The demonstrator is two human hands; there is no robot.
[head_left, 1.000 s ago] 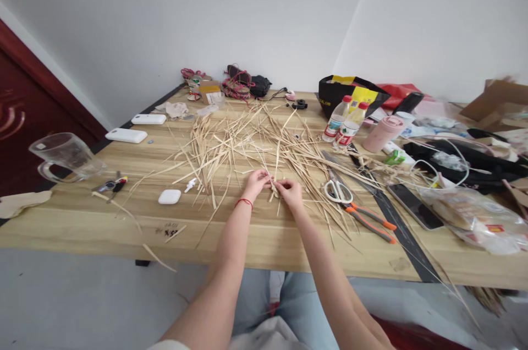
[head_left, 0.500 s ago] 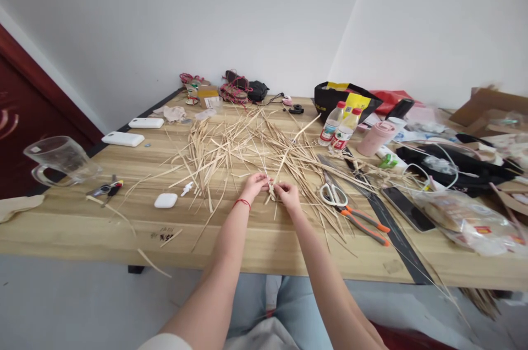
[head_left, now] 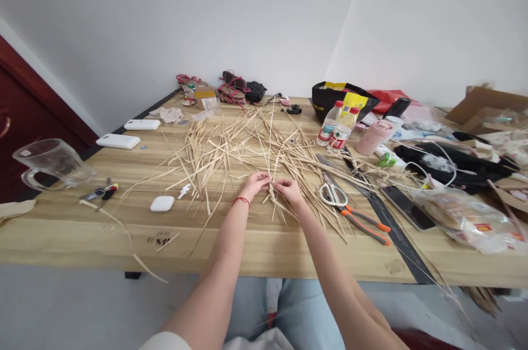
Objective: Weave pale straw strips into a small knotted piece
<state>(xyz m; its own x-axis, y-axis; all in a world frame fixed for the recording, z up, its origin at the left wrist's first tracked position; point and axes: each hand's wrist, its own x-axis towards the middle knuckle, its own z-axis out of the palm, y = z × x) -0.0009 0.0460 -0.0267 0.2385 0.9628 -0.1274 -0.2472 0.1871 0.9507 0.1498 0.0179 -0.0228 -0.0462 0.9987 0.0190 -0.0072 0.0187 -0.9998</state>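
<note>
Head cam: both hands meet over the wooden table (head_left: 264, 251), just left of the white-handled scissors (head_left: 332, 194). Left hand (head_left: 256, 184), w/ a red string (head_left: 241, 201) on the wrist, has its fingers pinched narrow on a small straw piece (head_left: 272, 191). Right hand (head_left: 290, 190) is closest to the scissors and pinches the same piece from the other side, fingers curled tight, so the hands nearly touch. The straw piece sits btwn the two sets of fingertips, low over the tabletop. Can't tell if it's woven or only bunched. One thin strand (head_left: 270, 135) runs up from the pinch toward the far wall. Loose straw strips (head_left: 218, 152) lie spread behind and left of the scissors, some reaching under the hands. Orange-handled pliers (head_left: 367, 224) lie just right of the scissors, on the near side. A dark phone (head_left: 407, 207) lies further right. Two water bottles (head_left: 335, 129) and a pink cup (head_left: 374, 137) stand behind the scissors. White earbud case (head_left: 162, 203) is well left of them, and a glass jug (head_left: 49, 162) is at the far left edge.
</note>
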